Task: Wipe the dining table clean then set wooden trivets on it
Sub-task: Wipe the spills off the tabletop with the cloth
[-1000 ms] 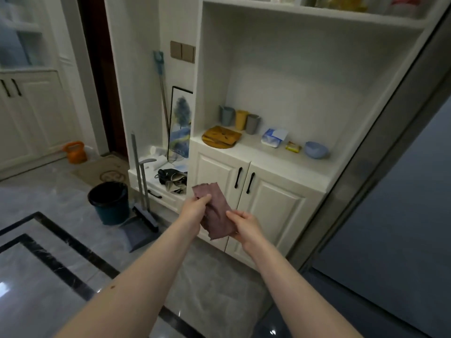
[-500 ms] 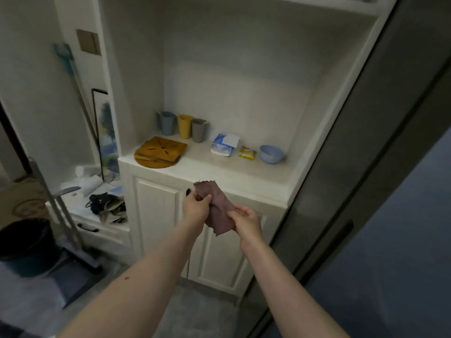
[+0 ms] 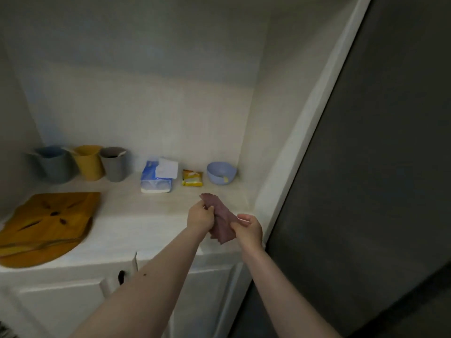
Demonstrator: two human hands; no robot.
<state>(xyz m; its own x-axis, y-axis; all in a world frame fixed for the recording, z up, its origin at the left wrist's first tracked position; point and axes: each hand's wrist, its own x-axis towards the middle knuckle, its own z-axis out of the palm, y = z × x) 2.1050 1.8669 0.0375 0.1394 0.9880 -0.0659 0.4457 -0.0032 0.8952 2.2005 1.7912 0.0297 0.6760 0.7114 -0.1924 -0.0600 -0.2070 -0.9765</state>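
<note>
- The fingers [image 3: 206, 208] of the left hand [image 3: 199, 217] are curling round the upper part of the wiping cloth [image 3: 220, 222] and pinching it; the right hand [image 3: 247, 230] is gripping the lower end, its fingertips partly hidden behind the fabric.
- The cloth is hanging between the two hands above the near right corner of the cabinet shelf [image 3: 151, 225], not touching it as far as I can tell.
- It is sagging and creasing, so it is likely soft and light; bunching a fold in the palm looks safer than holding one edge.
- The wooden trivets [image 3: 46, 225] are lying stacked at the shelf's near left edge, well apart from the hands.
- They are looking stiff, flat and fairly light; gripping the overhanging front rim from the side seems the easiest hold.
</note>
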